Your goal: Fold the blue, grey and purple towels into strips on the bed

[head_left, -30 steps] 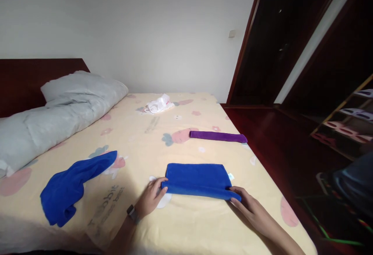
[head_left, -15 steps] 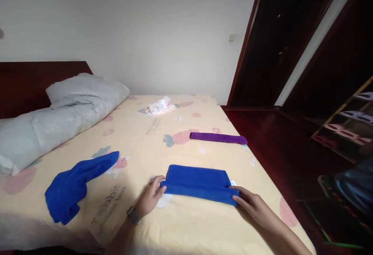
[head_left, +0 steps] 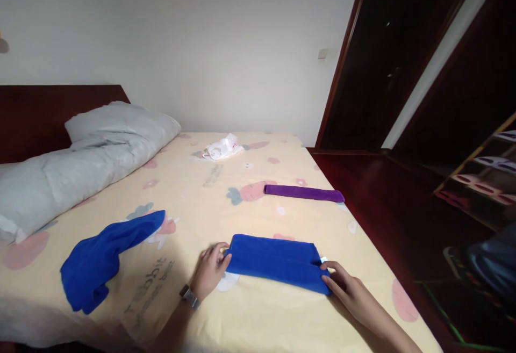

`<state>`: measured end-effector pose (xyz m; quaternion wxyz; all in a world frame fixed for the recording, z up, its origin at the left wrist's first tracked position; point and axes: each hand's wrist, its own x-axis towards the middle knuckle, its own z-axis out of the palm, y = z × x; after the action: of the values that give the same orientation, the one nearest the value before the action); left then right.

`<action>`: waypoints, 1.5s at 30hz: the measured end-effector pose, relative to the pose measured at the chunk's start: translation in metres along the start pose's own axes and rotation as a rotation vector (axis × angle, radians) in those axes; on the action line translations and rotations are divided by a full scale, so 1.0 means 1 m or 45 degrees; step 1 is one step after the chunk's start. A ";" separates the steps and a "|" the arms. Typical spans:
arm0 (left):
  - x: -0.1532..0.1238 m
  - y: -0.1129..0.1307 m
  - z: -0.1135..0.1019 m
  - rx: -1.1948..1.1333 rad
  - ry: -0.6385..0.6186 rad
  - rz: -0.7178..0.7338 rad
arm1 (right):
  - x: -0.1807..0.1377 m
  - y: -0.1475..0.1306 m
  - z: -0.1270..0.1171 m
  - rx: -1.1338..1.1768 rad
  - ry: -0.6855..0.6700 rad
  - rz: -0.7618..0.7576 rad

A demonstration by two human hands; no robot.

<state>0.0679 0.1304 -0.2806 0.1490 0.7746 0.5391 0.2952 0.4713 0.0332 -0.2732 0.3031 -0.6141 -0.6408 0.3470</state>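
Observation:
A blue towel (head_left: 274, 260), folded into a flat oblong, lies on the bed in front of me. My left hand (head_left: 210, 269) pinches its left end between thumb and fingers. At the right end, my right hand (head_left: 345, 282) grips the near corner, and a small white tag peeks out beside the fingertips. A second blue cloth (head_left: 99, 259) lies crumpled to the left, apart from both hands. Beyond the folded towel, a purple cloth (head_left: 304, 193) rests as a narrow folded strip near the bed's right edge.
The bed (head_left: 193, 202) has a pale yellow patterned sheet. A white plastic bag (head_left: 222, 147) sits near its far side, and a grey quilt (head_left: 100, 154) is heaped at the left. On the right are the dark floor (head_left: 355, 173) and a shoe rack (head_left: 479, 173).
The towel's near folded band now lies flatter against the rest, its step less distinct. The towel and both hands sit slightly lower in view, each hand still at its end.

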 end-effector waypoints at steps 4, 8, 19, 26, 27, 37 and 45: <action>-0.001 0.011 -0.009 0.306 0.054 0.140 | 0.003 0.004 0.001 -0.386 0.182 -0.114; -0.006 0.039 -0.017 0.369 0.031 0.328 | 0.002 -0.010 0.015 -0.741 0.493 -0.401; 0.009 0.034 0.015 0.312 -0.446 0.646 | 0.013 -0.016 0.057 -0.953 0.285 -0.787; 0.015 0.004 0.002 0.119 -0.460 0.506 | 0.012 0.009 0.034 -0.853 0.314 -0.667; 0.015 0.002 0.001 0.078 -0.457 0.481 | 0.012 0.011 0.032 -0.800 0.303 -0.612; 0.020 -0.005 -0.004 -0.356 -0.376 0.067 | 0.016 -0.001 0.003 0.023 0.009 -0.061; 0.046 -0.002 0.014 -0.223 -0.148 -0.145 | 0.047 0.008 -0.006 0.359 0.036 0.133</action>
<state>0.0857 0.1750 -0.2789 0.2636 0.7426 0.5447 0.2868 0.4772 0.0804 -0.2780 0.3768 -0.6027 -0.5487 0.4401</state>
